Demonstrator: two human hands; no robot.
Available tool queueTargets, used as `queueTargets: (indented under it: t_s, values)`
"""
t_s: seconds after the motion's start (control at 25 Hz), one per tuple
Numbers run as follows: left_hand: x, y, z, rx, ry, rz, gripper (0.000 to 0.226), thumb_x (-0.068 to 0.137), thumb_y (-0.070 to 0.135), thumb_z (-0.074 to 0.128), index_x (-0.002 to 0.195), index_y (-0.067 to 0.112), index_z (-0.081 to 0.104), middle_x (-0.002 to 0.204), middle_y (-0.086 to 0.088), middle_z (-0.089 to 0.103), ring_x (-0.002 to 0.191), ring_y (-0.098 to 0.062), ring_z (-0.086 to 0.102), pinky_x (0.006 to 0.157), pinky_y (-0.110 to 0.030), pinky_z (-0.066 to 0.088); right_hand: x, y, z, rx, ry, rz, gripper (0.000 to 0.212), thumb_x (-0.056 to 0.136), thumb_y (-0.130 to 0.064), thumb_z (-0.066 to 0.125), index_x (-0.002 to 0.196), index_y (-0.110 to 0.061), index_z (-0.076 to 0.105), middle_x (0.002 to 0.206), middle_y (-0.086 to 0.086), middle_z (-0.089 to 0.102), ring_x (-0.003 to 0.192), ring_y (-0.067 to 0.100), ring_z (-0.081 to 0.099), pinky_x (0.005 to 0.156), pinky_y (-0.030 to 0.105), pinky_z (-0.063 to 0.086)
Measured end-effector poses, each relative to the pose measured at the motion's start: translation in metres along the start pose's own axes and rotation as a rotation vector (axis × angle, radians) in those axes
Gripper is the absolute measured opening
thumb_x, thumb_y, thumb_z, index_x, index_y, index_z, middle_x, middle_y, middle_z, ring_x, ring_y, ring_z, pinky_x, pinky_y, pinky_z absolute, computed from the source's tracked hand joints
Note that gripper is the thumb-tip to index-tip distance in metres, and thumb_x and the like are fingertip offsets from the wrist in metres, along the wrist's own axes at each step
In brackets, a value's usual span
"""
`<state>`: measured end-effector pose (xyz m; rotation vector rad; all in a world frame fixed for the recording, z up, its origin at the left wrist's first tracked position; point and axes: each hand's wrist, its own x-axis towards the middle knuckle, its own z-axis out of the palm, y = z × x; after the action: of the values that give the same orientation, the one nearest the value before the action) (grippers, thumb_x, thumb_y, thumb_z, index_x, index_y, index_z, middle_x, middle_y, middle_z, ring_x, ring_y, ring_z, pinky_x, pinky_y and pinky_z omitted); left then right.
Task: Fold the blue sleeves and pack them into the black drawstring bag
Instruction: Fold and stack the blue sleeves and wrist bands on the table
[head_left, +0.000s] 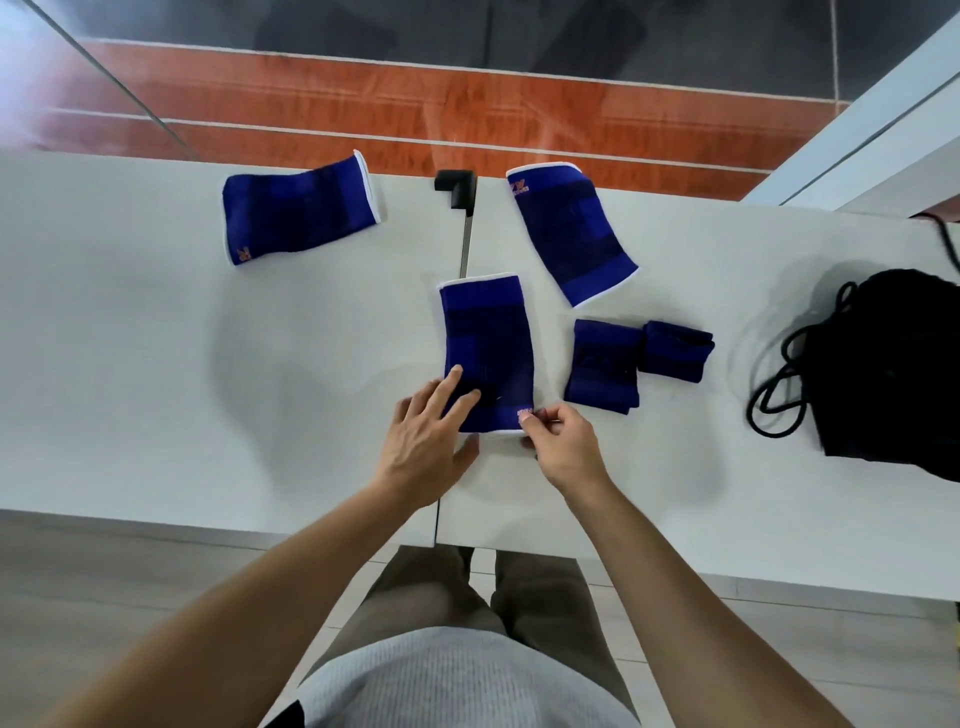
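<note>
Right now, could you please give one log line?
left hand touching unfolded blue knit sleeve; right hand pinching its corner; black drawstring bag untouched

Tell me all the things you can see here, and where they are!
Flat sleeves: three, blue with white edges; far-left sleeve, far-right sleeve, middle sleeve nearest the person.
Folded sleeves: two, dark blue, side by side to the right of the middle sleeve; bigger folded sleeve, smaller folded sleeve.
Drawstring bag: one, black, at the table's right edge.
Bracket: one, black, at the table's far edge.
Table: one, white, under everything.
Left hand: one, fingers flat on the middle sleeve's near left part.
Right hand: one, pinches the middle sleeve's near right corner.
</note>
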<state>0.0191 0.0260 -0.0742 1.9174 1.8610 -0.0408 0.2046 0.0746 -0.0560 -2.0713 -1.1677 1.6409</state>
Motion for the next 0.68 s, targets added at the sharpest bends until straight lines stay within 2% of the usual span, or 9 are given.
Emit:
queueTargets:
  t_s: [0.08,0.16,0.24,0.32,0.36,0.44,0.52,0.6,0.68]
  values:
    - [-0.004,0.001,0.0,0.05,-0.047,0.024,0.082,0.079,0.055,0.068,0.149,0.024,0.037,0.16,-0.009,0.03,0.143,-0.033,0.031,0.111,-0.047,0.033,-0.008,-0.006,-0.004,0.205,-0.011,0.053,0.015,0.097,-0.024,0.065,0.107,-0.015,0.057,0.088,0.008,0.072,0.067,0.016,0.072,0.063,0.026,0.059]
    - [-0.01,0.005,-0.001,0.082,-0.031,0.047,0.087,0.074,0.043,0.079,0.149,0.025,0.038,0.154,-0.008,0.042,0.139,-0.035,0.039,0.109,-0.047,0.035,-0.015,-0.009,-0.01,0.294,0.016,0.077,0.016,0.096,-0.018,0.063,0.11,-0.016,0.057,0.085,0.012,0.072,0.056,0.015,0.067,0.057,0.026,0.056]
    - [-0.014,0.009,-0.002,0.054,0.062,0.07,0.069,0.077,0.026,0.081,0.14,0.024,0.053,0.139,-0.005,0.059,0.13,-0.034,0.052,0.103,-0.047,0.039,-0.02,-0.006,-0.019,0.307,0.038,0.038,0.013,0.097,-0.015,0.061,0.11,-0.015,0.06,0.085,0.011,0.071,0.058,0.015,0.065,0.056,0.024,0.055]
    - [-0.018,0.011,-0.005,-0.024,0.131,0.103,0.046,0.082,0.023,0.078,0.126,0.025,0.065,0.125,0.001,0.069,0.122,-0.029,0.059,0.098,-0.044,0.042,-0.025,0.003,-0.03,0.294,0.04,-0.079,0.013,0.1,-0.012,0.056,0.11,-0.015,0.064,0.09,0.006,0.07,0.072,0.018,0.067,0.062,0.025,0.056]
    - [-0.021,0.011,-0.007,-0.063,0.145,0.114,0.04,0.083,0.023,0.077,0.122,0.026,0.068,0.121,0.003,0.071,0.119,-0.027,0.061,0.095,-0.042,0.043,-0.026,0.01,-0.038,0.2,0.037,-0.179,0.018,0.099,-0.01,0.055,0.114,-0.017,0.064,0.097,0.002,0.069,0.083,0.018,0.067,0.068,0.025,0.056]
    - [-0.025,0.01,-0.011,-0.115,0.131,0.123,0.032,0.087,0.026,0.074,0.118,0.028,0.069,0.116,0.007,0.073,0.117,-0.022,0.062,0.093,-0.038,0.041,-0.022,0.024,-0.05,-0.253,0.002,-0.442,0.04,0.093,-0.008,0.064,0.128,-0.026,0.057,0.123,-0.007,0.062,0.107,0.013,0.059,0.088,0.024,0.05]
    - [-0.026,0.006,-0.016,-0.152,0.075,0.123,0.027,0.091,0.029,0.069,0.118,0.031,0.068,0.114,0.01,0.072,0.117,-0.018,0.06,0.092,-0.034,0.039,-0.012,0.029,-0.053,-0.642,-0.077,-0.671,0.056,0.086,-0.017,0.074,0.136,-0.03,0.053,0.139,-0.01,0.055,0.122,0.011,0.049,0.101,0.029,0.038]
    - [-0.026,0.002,-0.023,-0.207,-0.011,0.124,0.022,0.093,0.031,0.067,0.114,0.031,0.068,0.107,0.011,0.072,0.106,-0.012,0.061,0.086,-0.03,0.04,-0.001,0.024,-0.048,-0.745,-0.123,-0.763,0.047,0.084,-0.026,0.077,0.128,-0.03,0.062,0.133,-0.009,0.063,0.118,0.015,0.053,0.096,0.03,0.035]
    - [-0.024,0.001,-0.032,-0.368,-0.045,0.051,0.009,0.092,0.029,0.068,0.101,0.027,0.069,0.085,0.013,0.068,0.08,-0.003,0.06,0.072,-0.023,0.04,0.008,0.016,-0.04,-0.654,-0.128,-0.741,0.029,0.09,-0.027,0.072,0.118,-0.028,0.067,0.11,-0.006,0.073,0.098,0.017,0.061,0.083,0.032,0.041]
